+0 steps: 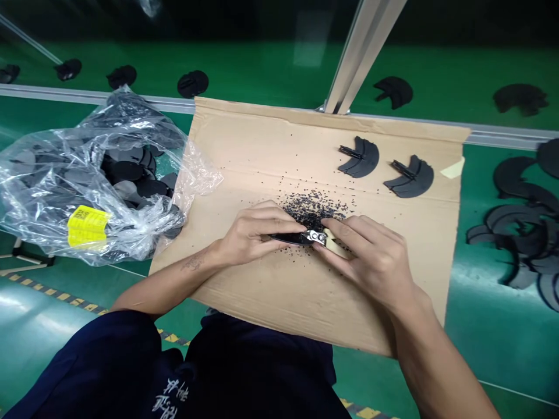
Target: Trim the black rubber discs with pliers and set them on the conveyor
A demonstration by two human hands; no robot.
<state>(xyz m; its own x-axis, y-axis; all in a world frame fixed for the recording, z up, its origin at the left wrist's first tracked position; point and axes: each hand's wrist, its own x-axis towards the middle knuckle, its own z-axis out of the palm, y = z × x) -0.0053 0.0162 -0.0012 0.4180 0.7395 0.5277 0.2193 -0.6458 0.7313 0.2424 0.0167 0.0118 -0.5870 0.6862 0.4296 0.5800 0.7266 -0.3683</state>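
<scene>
Left hand point(252, 234): you pinch a thin black plastic piece point(290, 238)
Right hand point(376, 251): gripping cream-handled silver metal nippers point(316, 237)
Brown cardboard sheet point(271, 299): beneath

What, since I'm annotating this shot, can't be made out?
All in the head view:
Held dark piece: partly hidden by the left hand.
Metal tool: handles mostly covered by the right hand.
Bagged pieces: count lost in overlap and glare.
Yellow label: print too small.
Rightmost pieces: cut off by the edge.
</scene>
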